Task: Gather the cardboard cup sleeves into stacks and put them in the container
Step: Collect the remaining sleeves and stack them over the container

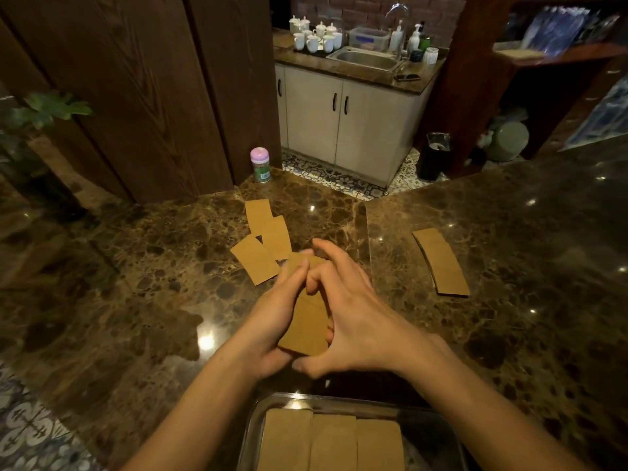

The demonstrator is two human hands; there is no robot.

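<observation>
Cardboard sleeves (306,324) gathered just beyond the container (253,423)
Left hand (272,317) and right hand (356,317) clasp the stack's edges, likely to align it; loose sleeves (268,243) lie farther off

Bare forearms reach forward and converge, the left hand (272,317) and right hand (356,314) pressed close, fingers curled round a sleeve stack (307,322) gripped between them.

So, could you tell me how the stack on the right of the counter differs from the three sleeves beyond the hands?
The right stack is layered and squared up; the three loose sleeves lie singly, fanned, partly overlapping. The right stack looks longer than any of the three loose sleeves. Both are brown cardboard, flat on the counter.
</observation>
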